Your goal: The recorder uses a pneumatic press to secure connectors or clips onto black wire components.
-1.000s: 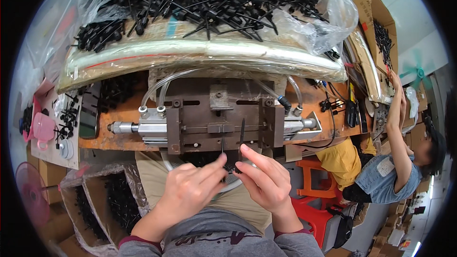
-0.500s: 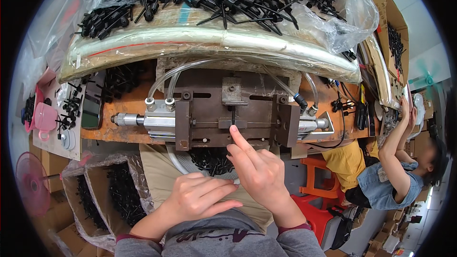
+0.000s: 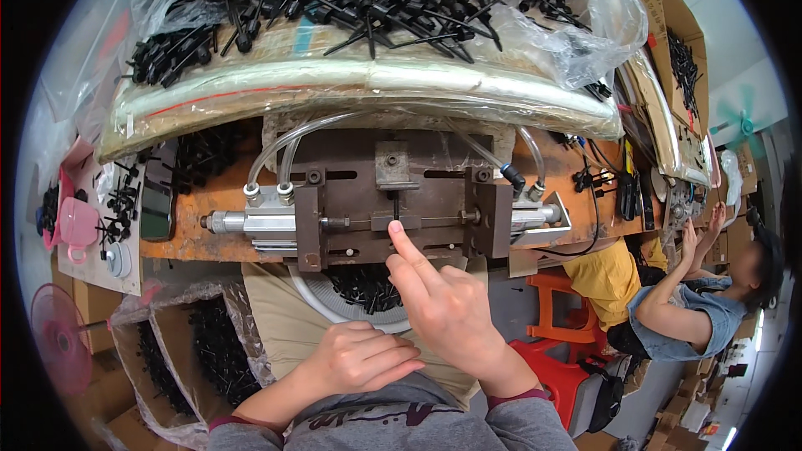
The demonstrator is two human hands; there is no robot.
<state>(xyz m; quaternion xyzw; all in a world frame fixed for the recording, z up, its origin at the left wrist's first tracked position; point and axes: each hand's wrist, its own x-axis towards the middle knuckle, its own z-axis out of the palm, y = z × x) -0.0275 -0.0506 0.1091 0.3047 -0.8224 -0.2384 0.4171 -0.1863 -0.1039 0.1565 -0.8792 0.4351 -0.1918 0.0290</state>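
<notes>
My right hand reaches up to a brown metal clamping fixture. Its index finger is stretched out, with the tip on the end of a thin black stem lying across a small dark block; the other fingers are bent. From the left and right upright plates, metal rods with thin pins point in at this block. My left hand rests in front of my shirt, fingers curled and together; its palm is hidden. Below the fixture, a round white basket on my lap holds black stemmed parts.
Silver air cylinders with clear hoses flank the fixture. Behind it, a plastic-wrapped ledge bears a heap of black parts. Lined boxes of parts stand at lower left, a red stool at right. A co-worker sits at far right.
The rods in both upright plates have moved inward toward the block. My left fingers have curled in more. My right index fingertip stays at the block. The whole view has shifted slightly.
</notes>
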